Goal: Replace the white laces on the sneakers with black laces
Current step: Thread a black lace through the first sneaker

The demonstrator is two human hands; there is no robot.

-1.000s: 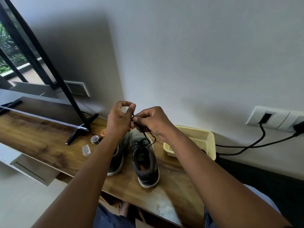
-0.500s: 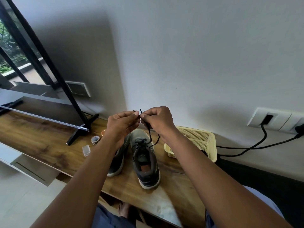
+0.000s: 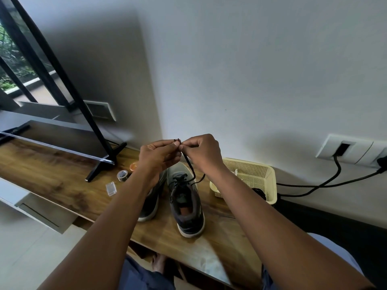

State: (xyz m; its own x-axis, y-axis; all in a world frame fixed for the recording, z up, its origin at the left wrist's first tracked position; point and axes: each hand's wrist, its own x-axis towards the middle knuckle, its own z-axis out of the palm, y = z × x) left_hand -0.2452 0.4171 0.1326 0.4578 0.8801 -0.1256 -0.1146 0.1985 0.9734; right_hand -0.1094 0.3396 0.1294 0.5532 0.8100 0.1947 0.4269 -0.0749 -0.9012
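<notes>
The black lace (image 3: pixel 189 165) runs up from the top of the right sneaker (image 3: pixel 187 203) to the two hands held close together above it. The left hand (image 3: pixel 158 156) and the right hand (image 3: pixel 202 153) both have their fingers curled in, and each pinches the lace near its tips. The two little lace ends poke out on top, right where the hands meet. How the lace sits inside the fingers is hidden.

The right sneaker stands on the wooden table (image 3: pixel 52 174), heel toward the person, with black lace already in its holes. The left sneaker (image 3: pixel 151 203) stands just beside it, but the left arm covers most of it, so its laces cannot be seen.

A yellow basket (image 3: pixel 263 172) sits just to the right of the shoes, near the wall. Something dark lies inside it, too hidden to tell what. To the left of the shoes are a small clear box (image 3: pixel 111 188), a small round tin (image 3: pixel 122 175) and an orange thing (image 3: pixel 133 165) half behind the left wrist. A dark TV stand (image 3: pixel 100 166) rests on the table farther left, and the screen is cut off by the edge. Black cables (image 3: pixel 326 184) plug into the wall socket (image 3: pixel 345 148) on the right.
</notes>
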